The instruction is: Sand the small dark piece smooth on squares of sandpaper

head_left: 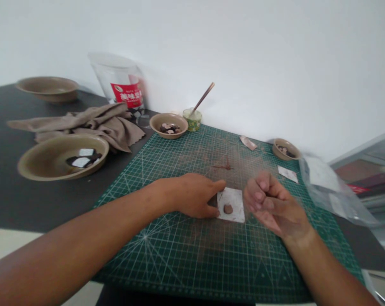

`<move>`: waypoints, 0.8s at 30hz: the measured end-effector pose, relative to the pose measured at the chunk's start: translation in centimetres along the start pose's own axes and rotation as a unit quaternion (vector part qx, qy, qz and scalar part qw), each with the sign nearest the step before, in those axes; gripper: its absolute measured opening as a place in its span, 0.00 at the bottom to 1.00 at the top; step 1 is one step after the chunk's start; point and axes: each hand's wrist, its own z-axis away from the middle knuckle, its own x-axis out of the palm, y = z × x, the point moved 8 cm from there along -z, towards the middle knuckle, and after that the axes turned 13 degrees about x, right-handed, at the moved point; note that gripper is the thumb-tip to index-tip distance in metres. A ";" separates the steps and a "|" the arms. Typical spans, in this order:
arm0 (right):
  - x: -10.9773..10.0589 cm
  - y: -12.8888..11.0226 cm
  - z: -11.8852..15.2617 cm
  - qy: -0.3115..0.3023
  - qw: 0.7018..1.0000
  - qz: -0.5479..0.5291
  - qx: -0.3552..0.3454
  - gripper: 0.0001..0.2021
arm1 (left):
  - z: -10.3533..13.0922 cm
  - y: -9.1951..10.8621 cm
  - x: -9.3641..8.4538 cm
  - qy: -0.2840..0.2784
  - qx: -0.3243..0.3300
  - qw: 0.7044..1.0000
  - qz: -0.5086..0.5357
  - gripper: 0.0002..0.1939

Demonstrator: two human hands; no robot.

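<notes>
A white square sheet point(235, 195) with a small round brown piece point(228, 208) on it lies on the green cutting mat point(179, 246). My left hand point(200, 195) rests at the sheet's left edge, thumb and a finger apart and touching it. Just right of the sheet, my right hand point(272, 204) is raised above the mat, blurred, its fingers curled together; whether anything is between them is too small to tell. Thin reddish-brown marks point(223, 165) show on the mat beyond the hands.
Behind the mat stand a bowl of dark and pale pieces point(169, 134), a green cup point(192, 121) with sticks, and a smaller bowl point(286, 156). A larger bowl point(42, 159), cloth point(115, 127) and clear tub point(115, 72) are left; a plastic bag point(326, 182) lies right.
</notes>
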 end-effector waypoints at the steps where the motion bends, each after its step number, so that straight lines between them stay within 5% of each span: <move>1: 0.1 0.0 0.0 0.001 1.000 -0.002 0.006 0.21 | 0.0 0.0 0.0 -0.001 -0.001 1.000 -0.002 0.24; 10: 0.0 0.1 -0.3 0.006 0.999 -0.036 0.022 0.22 | 0.0 0.0 -0.1 -0.005 -0.008 1.000 0.006 0.26; 14: -0.3 -0.2 0.1 0.017 0.992 0.124 -0.006 0.16 | 0.0 -0.1 0.0 -0.003 -0.006 1.000 0.009 0.25; 18: 0.6 -0.1 0.4 0.014 0.890 0.452 -0.050 0.06 | 0.1 -0.1 0.1 -0.003 0.000 1.000 0.008 0.25; 24: 2.9 1.2 0.4 -0.066 0.780 0.613 -0.104 0.06 | 0.0 -0.2 0.2 -0.002 -0.009 1.000 0.019 0.25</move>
